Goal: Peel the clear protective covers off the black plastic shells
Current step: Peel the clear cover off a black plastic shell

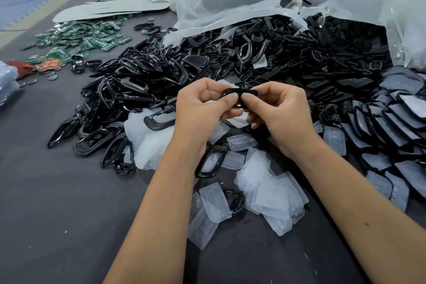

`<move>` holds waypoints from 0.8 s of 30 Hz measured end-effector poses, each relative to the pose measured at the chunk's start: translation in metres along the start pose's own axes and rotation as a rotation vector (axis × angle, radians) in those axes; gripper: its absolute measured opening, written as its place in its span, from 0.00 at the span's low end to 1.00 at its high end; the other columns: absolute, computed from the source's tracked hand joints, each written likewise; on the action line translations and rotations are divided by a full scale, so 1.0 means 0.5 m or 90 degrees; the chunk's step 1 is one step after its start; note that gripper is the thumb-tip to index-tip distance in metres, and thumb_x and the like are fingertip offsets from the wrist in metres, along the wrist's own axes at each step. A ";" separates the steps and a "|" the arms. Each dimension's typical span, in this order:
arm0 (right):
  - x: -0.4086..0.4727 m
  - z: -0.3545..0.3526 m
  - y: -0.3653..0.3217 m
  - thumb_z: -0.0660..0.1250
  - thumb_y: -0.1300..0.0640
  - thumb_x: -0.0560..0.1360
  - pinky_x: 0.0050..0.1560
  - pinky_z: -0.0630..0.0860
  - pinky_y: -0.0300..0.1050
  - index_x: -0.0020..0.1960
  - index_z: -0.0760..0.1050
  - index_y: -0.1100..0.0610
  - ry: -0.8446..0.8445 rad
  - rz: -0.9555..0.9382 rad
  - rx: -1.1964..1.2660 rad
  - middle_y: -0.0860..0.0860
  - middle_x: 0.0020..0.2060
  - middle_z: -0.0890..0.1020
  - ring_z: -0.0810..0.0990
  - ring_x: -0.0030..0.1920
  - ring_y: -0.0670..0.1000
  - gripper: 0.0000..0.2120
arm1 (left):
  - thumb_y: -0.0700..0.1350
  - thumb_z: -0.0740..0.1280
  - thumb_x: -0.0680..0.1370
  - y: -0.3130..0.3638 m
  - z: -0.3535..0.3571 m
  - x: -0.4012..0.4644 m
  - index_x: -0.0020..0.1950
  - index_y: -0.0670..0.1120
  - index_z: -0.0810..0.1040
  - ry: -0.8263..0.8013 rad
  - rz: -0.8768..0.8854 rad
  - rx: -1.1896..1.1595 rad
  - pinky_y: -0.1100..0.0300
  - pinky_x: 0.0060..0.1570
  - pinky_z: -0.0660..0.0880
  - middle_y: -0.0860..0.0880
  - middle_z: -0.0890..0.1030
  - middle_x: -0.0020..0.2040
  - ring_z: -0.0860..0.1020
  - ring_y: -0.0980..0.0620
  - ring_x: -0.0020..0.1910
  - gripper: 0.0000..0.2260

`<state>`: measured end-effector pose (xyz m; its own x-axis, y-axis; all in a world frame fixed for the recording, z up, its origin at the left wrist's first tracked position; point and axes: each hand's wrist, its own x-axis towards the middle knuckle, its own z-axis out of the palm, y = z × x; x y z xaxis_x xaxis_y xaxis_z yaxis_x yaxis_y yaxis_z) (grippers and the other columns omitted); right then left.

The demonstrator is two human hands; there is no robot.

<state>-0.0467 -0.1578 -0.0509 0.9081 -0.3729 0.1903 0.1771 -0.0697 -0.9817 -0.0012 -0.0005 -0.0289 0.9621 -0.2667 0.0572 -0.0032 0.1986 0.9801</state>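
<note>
Both hands meet above the middle of the table [46, 203], clamped on one black shell [239, 93]: the left hand [200, 111] pinches its left end between thumb and forefinger, and the right hand [279, 111] pinches its right end, thumb tips almost touching. Whether a clear cover is on this shell cannot be told. Below the hands, on the near side, lie loose covers [272, 196] and a bare black frame [211, 164]. Left and far from the hands spreads a heap of black frames [129, 90], spilling from a white bag [221, 0]. To the right lies a pile of covered shells [396, 127] and a second bag [391, 7]. Far left are green boards [80, 35].
</note>
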 end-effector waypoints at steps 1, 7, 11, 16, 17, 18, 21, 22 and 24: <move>-0.002 0.000 -0.001 0.78 0.58 0.74 0.26 0.77 0.42 0.45 0.83 0.58 -0.005 -0.002 -0.004 0.54 0.32 0.85 0.82 0.29 0.51 0.06 | 0.29 0.73 0.76 0.000 0.001 0.000 0.44 0.39 0.81 0.000 0.004 0.020 0.58 0.38 0.82 0.41 0.85 0.39 0.84 0.45 0.34 0.06; -0.009 0.011 -0.014 0.79 0.57 0.74 0.24 0.75 0.41 0.45 0.81 0.57 0.009 -0.044 -0.138 0.54 0.30 0.84 0.83 0.26 0.51 0.07 | 0.30 0.74 0.74 -0.004 -0.010 0.005 0.45 0.39 0.79 0.012 0.057 0.142 0.62 0.30 0.76 0.42 0.86 0.45 0.84 0.45 0.31 0.07; -0.013 0.007 -0.042 0.82 0.53 0.72 0.32 0.75 0.39 0.46 0.77 0.55 0.000 -0.142 -0.355 0.50 0.28 0.82 0.80 0.26 0.45 0.14 | 0.32 0.73 0.73 -0.004 -0.019 0.011 0.44 0.43 0.80 0.075 0.106 0.191 0.59 0.32 0.78 0.46 0.86 0.44 0.85 0.46 0.31 0.07; -0.015 0.017 -0.110 0.84 0.46 0.64 0.36 0.77 0.46 0.39 0.81 0.48 -0.438 -0.044 -0.571 0.46 0.32 0.81 0.76 0.31 0.44 0.14 | 0.31 0.73 0.74 0.006 -0.037 0.016 0.43 0.43 0.80 0.176 0.117 0.096 0.61 0.33 0.78 0.43 0.85 0.42 0.84 0.48 0.30 0.07; -0.017 0.022 -0.115 0.85 0.44 0.62 0.36 0.77 0.47 0.41 0.80 0.47 -0.467 -0.022 -0.620 0.45 0.33 0.80 0.76 0.31 0.44 0.16 | 0.31 0.73 0.74 0.007 -0.037 0.016 0.43 0.43 0.79 0.181 0.114 0.084 0.62 0.32 0.77 0.43 0.85 0.41 0.84 0.48 0.30 0.08; -0.019 0.028 -0.117 0.85 0.43 0.61 0.36 0.76 0.46 0.43 0.79 0.45 -0.483 -0.013 -0.651 0.44 0.34 0.78 0.75 0.32 0.43 0.19 | 0.31 0.72 0.75 0.008 -0.037 0.016 0.43 0.42 0.79 0.183 0.110 0.077 0.63 0.32 0.77 0.44 0.85 0.40 0.84 0.48 0.30 0.07; -0.028 0.048 -0.119 0.84 0.44 0.64 0.39 0.74 0.42 0.46 0.79 0.44 -0.529 -0.025 -0.683 0.42 0.40 0.77 0.76 0.38 0.43 0.17 | 0.30 0.72 0.75 0.010 -0.033 0.015 0.44 0.41 0.79 0.182 0.098 0.073 0.63 0.31 0.77 0.43 0.84 0.41 0.84 0.48 0.30 0.07; -0.029 0.052 -0.120 0.84 0.46 0.66 0.41 0.75 0.42 0.45 0.80 0.44 -0.537 -0.026 -0.675 0.42 0.41 0.78 0.77 0.40 0.43 0.15 | 0.30 0.72 0.75 0.011 -0.033 0.014 0.45 0.40 0.79 0.182 0.097 0.072 0.63 0.31 0.77 0.42 0.84 0.42 0.84 0.48 0.30 0.06; -0.026 0.049 -0.122 0.83 0.52 0.68 0.40 0.75 0.38 0.39 0.80 0.46 -0.522 -0.031 -0.621 0.42 0.39 0.80 0.78 0.38 0.43 0.11 | 0.30 0.72 0.76 0.013 -0.033 0.014 0.45 0.40 0.79 0.182 0.097 0.068 0.63 0.32 0.77 0.41 0.83 0.42 0.84 0.48 0.31 0.06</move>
<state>-0.0598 -0.1259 0.0064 0.9375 0.3036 -0.1699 0.1827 -0.8452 -0.5022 0.0099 0.0146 -0.0255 0.9859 0.0366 0.1635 -0.1666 0.1116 0.9797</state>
